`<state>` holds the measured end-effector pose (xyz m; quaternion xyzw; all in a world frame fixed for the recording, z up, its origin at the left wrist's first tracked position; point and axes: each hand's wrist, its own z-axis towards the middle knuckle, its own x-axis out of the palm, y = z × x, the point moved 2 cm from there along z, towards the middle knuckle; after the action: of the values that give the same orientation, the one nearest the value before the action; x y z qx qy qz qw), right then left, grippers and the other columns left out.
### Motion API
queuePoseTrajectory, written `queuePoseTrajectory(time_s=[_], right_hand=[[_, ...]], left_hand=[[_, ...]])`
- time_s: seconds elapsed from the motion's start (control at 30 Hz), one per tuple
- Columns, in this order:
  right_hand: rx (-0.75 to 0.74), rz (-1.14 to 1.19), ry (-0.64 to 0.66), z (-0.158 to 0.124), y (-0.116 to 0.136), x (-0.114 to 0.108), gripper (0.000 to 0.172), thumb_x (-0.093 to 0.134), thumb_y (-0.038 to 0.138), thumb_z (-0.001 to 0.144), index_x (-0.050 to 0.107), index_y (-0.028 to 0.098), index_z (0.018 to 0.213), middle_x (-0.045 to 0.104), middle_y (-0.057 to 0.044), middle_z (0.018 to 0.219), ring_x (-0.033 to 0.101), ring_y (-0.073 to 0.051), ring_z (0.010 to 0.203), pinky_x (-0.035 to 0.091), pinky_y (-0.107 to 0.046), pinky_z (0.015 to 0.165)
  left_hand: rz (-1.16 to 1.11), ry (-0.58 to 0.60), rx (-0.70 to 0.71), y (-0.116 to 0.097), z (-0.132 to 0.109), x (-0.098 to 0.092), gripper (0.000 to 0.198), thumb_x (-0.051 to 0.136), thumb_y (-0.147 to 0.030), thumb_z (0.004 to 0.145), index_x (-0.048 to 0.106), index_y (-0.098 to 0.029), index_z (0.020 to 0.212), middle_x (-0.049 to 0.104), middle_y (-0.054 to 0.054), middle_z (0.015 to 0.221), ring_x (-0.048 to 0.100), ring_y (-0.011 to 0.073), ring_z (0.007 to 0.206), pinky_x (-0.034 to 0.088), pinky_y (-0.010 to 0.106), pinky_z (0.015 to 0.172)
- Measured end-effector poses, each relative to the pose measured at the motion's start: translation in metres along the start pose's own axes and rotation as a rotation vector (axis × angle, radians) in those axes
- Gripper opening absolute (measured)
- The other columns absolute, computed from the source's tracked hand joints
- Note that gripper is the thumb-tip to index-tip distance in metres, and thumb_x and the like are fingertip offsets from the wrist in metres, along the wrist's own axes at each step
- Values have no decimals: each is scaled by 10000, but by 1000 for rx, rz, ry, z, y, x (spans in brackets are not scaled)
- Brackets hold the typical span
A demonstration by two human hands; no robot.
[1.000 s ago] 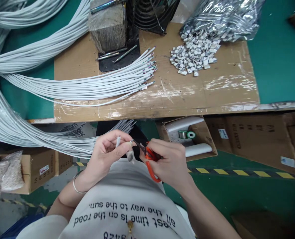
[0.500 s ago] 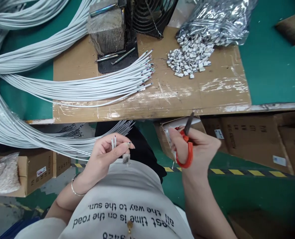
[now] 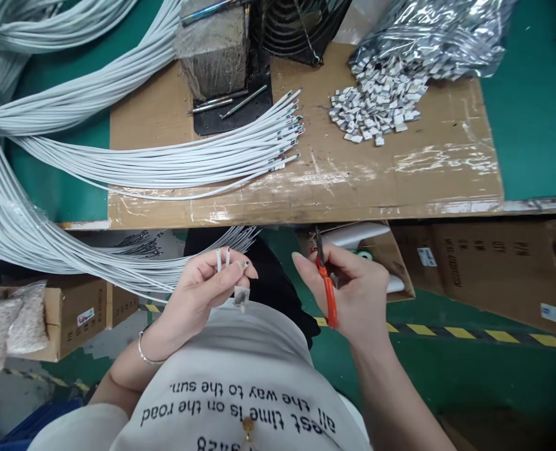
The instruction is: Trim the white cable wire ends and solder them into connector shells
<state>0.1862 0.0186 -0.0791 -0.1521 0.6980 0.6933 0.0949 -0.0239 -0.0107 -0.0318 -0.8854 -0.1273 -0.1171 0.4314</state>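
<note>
My left hand point(image 3: 212, 282) is closed on a few white cables point(image 3: 219, 260), whose cut ends poke up between the fingers and at the fingertips. Just below those fingertips a small greyish square piece point(image 3: 241, 295) hangs over the shirt; what holds it there is unclear. In my right hand point(image 3: 353, 288) is a pair of red-handled scissors point(image 3: 329, 294), the dark blades pointing up and away toward the table edge. A gap separates the two hands. Both are in front of the table, over my lap.
On the table lie a fanned bundle of white cables point(image 3: 203, 160), a pile of small white connectors point(image 3: 379, 103) spilling from a silvery bag point(image 3: 440, 37), a wrapped block point(image 3: 215, 56), metal rods point(image 3: 244, 101) and a black fan point(image 3: 301, 25). Cardboard boxes point(image 3: 484, 269) stand beneath.
My right hand has moved left toward my left hand, and the scissors have turned more upright. The left hand keeps its hold on the cables. The whole view has shifted slightly.
</note>
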Motion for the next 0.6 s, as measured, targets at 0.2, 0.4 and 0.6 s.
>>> queuePoseTrajectory(time_s=[0.2,0.4,0.6], right_hand=[[-36,-18,6,0,3,0,441,741,296,945,435,218,637,345,64,578,269,-89,523,236,-268,460],[-43,-18,7,0,3,0,439,737,288,945,436,216,634,349,62,578,267,-90,528,230,-271,462],[-35,-10,34,0,5,-3,420,732,266,935,445,213,633,350,61,584,274,-89,531,231,-266,460]], left_hand=[[-20,52,-14,1,2,1,313,784,-412,956,762,-128,825,575,-8,619,160,28,465,66,245,438],[-4,52,-36,2,1,-1,334,781,-440,955,762,-128,839,579,-10,618,175,21,452,65,223,419],[1,24,48,4,3,3,252,795,-394,957,850,-160,880,798,88,927,668,133,687,568,260,693]])
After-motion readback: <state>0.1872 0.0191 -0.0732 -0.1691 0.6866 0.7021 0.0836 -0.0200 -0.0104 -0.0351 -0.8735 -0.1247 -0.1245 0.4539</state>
